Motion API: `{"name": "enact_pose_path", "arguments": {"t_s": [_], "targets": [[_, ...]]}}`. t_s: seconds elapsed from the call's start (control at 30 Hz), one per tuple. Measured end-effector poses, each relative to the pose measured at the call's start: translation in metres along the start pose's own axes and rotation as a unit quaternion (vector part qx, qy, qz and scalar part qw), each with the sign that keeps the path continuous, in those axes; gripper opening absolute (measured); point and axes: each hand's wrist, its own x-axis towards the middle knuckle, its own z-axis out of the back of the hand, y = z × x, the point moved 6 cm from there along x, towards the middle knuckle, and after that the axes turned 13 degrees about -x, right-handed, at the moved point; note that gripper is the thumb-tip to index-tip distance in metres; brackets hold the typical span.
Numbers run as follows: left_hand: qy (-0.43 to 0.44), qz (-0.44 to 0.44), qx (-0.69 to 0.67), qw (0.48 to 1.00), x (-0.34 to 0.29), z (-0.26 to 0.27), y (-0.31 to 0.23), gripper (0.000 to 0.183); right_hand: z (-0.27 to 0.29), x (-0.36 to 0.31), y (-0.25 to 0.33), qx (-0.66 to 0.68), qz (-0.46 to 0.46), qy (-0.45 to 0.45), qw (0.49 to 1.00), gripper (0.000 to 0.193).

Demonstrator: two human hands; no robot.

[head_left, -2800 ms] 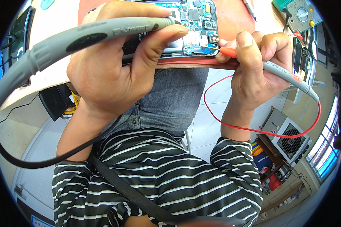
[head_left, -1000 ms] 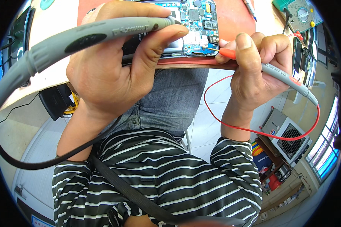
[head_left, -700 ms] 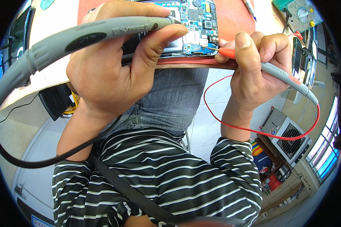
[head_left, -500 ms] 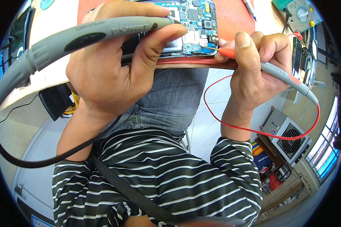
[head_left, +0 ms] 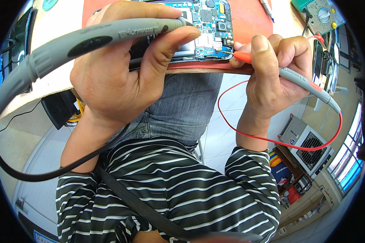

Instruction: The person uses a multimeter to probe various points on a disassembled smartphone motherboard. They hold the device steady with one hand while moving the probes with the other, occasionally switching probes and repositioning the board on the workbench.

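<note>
Red-collared probe (head_left: 242, 57) slightly lower at tail than before, circuit board (head_left: 207, 29) contact unclear

At the top of the view, a slim grey pen with a blue tip (head_left: 267, 10) lies on an orange-red flat mat (head_left: 253, 22). A small pale-green rounded object (head_left: 49, 4) rests on the left part of the pale bench (head_left: 54, 67). On the right side, a boxy grey-and-white appliance with a dark slatted grille (head_left: 311, 146) stands near a bright barred window (head_left: 348, 164). Beside it, a brown shelf (head_left: 297, 174) holds several things, among them a red object (head_left: 293, 195). White floor tiles (head_left: 217, 139) show below.
</note>
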Motion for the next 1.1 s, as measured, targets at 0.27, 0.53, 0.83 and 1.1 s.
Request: {"name": "enact_pose_path", "arguments": {"t_s": [0.27, 0.53, 0.83, 1.1], "targets": [[0.004, -0.011, -0.006, 1.0, -0.0015, 0.0006, 0.0036, 0.018, 0.0001, 0.0, -0.0008, 0.008, -0.009, -0.002, 1.0, 0.03], [0.043, -0.013, 0.035, 0.998, 0.002, 0.0003, 0.0055, 0.018, 0.0002, -0.0007, -0.001, 0.016, -0.027, -0.007, 0.999, 0.03], [0.004, -0.002, 0.017, 1.0, -0.0011, -0.0008, 0.0024, 0.019, -0.0002, -0.0005, -0.0006, 0.012, -0.001, -0.002, 1.0, 0.03], [-0.003, 0.012, -0.008, 1.0, -0.0038, 0.0, 0.0019, 0.019, -0.001, -0.0003, 0.0001, 0.005, 0.001, -0.001, 1.0, 0.029]]}}
